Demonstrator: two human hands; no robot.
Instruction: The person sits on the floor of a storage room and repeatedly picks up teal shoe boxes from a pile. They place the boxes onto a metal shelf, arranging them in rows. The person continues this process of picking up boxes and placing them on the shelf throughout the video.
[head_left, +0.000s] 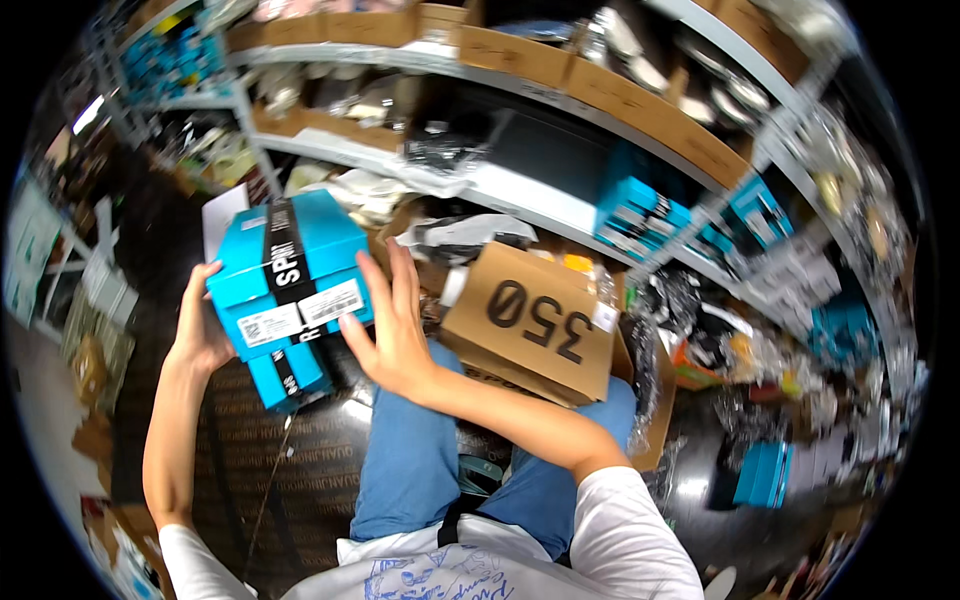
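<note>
A bright blue cardboard shoebox (328, 226) with a black printed band and white labels is between my two hands, left of my knees. My left hand (201, 322) grips its left side, the thumb at the edge. Against its right side lie the spread fingers of my right hand (391, 322). Another blue box (268, 381) shows just beneath it, partly hidden; whether the two touch is unclear. A brown cardboard shoebox (529, 319) with large black digits rests at my knees, to the right of my right hand.
Metal shelving (525, 211) curves across the front, holding cardboard trays (622, 94) of plastic-wrapped shoes and blue boxes (645, 214). An open carton (660, 405) stands beside my right knee. More blue boxes (761, 474) lie on the floor at right. A cluttered rack (67, 247) stands at far left.
</note>
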